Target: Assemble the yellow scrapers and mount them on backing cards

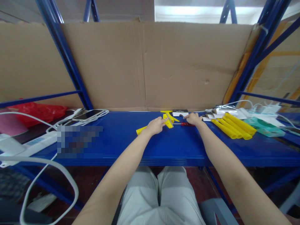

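My left hand (156, 125) is closed around a yellow scraper (168, 122) with a metal blade edge. Its yellow handle end sticks out to the left of the hand. Another yellow scraper piece (172, 117) lies just behind it on the blue shelf. My right hand (194, 118) rests low over the shelf, fingers stretched toward the right end of a small black-and-white packet (180, 113); whether they touch it is hard to tell. Beneath that hand lies a screwdriver (186, 124) with a red handle, its shaft pointing left.
Several yellow tubular handles (234, 126) lie to the right, beside white-and-black packets (208, 117) and a green plastic piece (266, 126). At left are a white power strip (39, 142), cables and a red bag (39, 112). Cardboard (145, 65) walls off the back between blue posts.
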A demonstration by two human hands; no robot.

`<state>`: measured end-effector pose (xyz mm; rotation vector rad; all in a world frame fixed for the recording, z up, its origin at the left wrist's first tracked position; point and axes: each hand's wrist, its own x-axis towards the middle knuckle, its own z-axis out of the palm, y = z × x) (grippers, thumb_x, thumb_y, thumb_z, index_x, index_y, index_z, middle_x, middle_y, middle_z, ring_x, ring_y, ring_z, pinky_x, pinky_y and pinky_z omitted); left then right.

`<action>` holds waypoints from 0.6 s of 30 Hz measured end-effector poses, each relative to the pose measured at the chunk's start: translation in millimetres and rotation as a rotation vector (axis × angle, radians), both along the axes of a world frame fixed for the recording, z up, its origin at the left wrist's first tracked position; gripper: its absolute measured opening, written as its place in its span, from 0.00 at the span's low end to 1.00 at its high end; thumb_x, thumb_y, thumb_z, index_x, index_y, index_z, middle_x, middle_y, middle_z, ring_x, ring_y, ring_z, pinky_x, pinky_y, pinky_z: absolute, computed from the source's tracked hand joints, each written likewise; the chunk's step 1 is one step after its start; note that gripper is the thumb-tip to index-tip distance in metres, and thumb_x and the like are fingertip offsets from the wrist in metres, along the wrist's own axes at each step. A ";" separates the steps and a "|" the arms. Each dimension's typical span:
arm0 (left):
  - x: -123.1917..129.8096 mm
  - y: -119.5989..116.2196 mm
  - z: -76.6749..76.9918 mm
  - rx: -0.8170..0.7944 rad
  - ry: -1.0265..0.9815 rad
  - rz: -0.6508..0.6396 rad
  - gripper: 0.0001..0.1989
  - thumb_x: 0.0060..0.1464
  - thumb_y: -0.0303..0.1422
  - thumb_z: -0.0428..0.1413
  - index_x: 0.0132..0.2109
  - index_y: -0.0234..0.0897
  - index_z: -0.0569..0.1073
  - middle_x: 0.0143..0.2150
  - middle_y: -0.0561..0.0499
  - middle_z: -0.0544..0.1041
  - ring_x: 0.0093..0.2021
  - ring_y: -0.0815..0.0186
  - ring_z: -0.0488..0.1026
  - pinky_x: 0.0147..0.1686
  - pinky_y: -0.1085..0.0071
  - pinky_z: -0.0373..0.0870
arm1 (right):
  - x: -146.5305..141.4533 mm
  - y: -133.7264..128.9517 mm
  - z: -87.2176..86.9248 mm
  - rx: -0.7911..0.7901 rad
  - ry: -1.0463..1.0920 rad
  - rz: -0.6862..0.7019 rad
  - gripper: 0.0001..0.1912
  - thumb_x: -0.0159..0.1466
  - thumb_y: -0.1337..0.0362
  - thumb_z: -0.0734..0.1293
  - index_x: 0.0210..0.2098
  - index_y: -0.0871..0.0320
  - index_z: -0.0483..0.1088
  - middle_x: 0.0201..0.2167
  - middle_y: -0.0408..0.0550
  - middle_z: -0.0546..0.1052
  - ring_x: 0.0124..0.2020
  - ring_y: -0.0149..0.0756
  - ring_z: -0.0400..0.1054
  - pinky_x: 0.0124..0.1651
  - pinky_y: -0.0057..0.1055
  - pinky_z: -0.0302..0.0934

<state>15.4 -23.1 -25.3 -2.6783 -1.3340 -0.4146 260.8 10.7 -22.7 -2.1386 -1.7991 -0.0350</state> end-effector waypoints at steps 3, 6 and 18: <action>0.2 -0.8 0.8 0.001 0.000 -0.008 0.23 0.61 0.32 0.45 0.63 0.45 0.61 0.45 0.46 0.71 0.47 0.61 0.70 0.45 0.70 0.64 | -3.3 -0.4 1.3 -0.079 -0.007 -0.032 0.19 0.57 0.68 0.62 0.43 0.47 0.77 0.55 0.54 0.68 0.58 0.58 0.54 0.55 0.62 0.47; 0.1 -0.3 0.7 0.002 0.003 -0.017 0.22 0.61 0.32 0.46 0.62 0.45 0.63 0.46 0.45 0.71 0.47 0.61 0.70 0.45 0.70 0.64 | -8.1 -3.1 5.5 -0.098 -0.013 -0.045 0.17 0.58 0.66 0.62 0.43 0.49 0.77 0.55 0.54 0.68 0.59 0.58 0.54 0.55 0.61 0.47; 1.8 -0.4 0.6 -0.008 0.039 -0.050 0.20 0.60 0.33 0.48 0.58 0.45 0.68 0.45 0.46 0.73 0.46 0.60 0.71 0.43 0.70 0.66 | -16.1 -6.5 10.8 -0.144 0.049 -0.115 0.12 0.58 0.62 0.63 0.37 0.55 0.76 0.49 0.53 0.72 0.57 0.53 0.55 0.55 0.54 0.49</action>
